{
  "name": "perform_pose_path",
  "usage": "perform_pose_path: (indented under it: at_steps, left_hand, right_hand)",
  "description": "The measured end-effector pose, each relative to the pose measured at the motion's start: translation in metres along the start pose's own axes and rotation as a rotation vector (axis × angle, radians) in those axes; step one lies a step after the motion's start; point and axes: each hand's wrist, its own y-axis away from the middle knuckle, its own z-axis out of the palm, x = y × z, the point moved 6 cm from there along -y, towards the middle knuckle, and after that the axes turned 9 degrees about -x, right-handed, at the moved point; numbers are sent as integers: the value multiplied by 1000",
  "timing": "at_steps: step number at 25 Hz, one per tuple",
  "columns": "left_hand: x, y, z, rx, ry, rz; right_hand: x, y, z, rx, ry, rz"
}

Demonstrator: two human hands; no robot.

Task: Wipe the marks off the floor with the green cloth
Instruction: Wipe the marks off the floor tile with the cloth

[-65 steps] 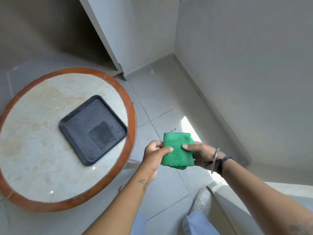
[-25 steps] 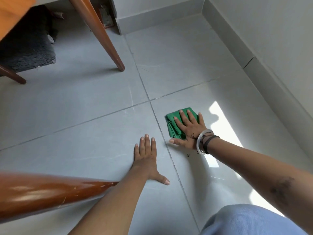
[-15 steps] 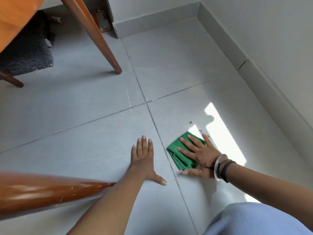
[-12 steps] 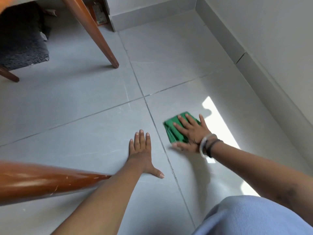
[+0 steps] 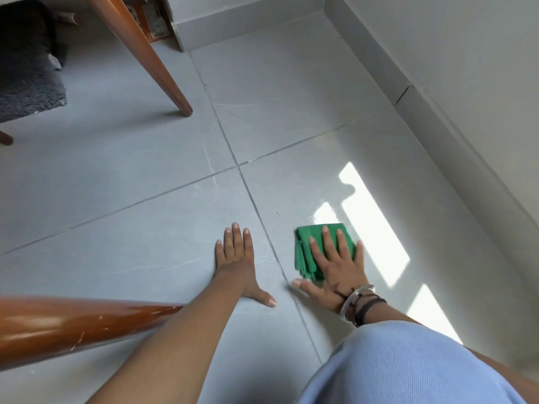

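Green cloth (image 5: pixel 303 252) partly hidden under right hand (image 5: pixel 335 272), floor marks not discernible

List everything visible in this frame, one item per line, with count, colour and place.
cloth: 1, green, folded flat on the floor under the right hand
floor: grey tiles with grout lines, a sunlit patch at right
table legs: 2 clearly seen, brown wood, one slanting down at upper left, one across the lower left
rug: 1, dark grey, upper left
skirting: grey, along the right wall
bangle and bands: silver and black, on the right wrist
knee: light blue fabric, lower right
left hand: flat on the floor, left of the cloth
right hand: pressed flat on the cloth
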Motion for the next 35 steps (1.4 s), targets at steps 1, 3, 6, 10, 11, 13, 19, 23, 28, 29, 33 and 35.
perform_pose_path:
  at_steps: [1,3,6,10,11,13,19,23,28,29,33,35]
  left_hand:
    - [0,-1,0,-1,1,-3]
    - [1,-1,2,-11,2,-3]
    - [4,-2,2,-23,-19,3]
    - [3,-3,3,-43,-27,-2]
    - [1,-3,4,-46,-29,-4]
    - [-4,-3,4,-29,-35,-10]
    - [5,-5,4,-17,-24,15]
    - [2,-6,1,-6,-8,19]
    - [2,-5,8,-43,-8,-6]
    - [3,-4,6,-45,-10,-6]
    - [-2,-2,-3,-23,-10,-9]
    - [2,-3,-1,-20,-8,3]
  right_hand:
    - [-12,-2,1,-8,22,-56]
    - [-31,-25,-8,-12,74,-157]
    - [-40,-85,-47,18,150,-212]
    - [-42,-117,-62,0,193,-202]
    - [-44,-108,-55,-7,176,-221]
    - [-46,-76,-38,-14,141,-275]
    - [0,-13,-7,-57,193,-311]
    - [7,-74,-43,9,175,-174]
    - [-13,-84,-40,-10,115,-150]
    - [-13,-67,-30,-17,110,-190]
    - [-3,-9,7,-23,112,-259]
    - [14,-8,5,1,130,-213]
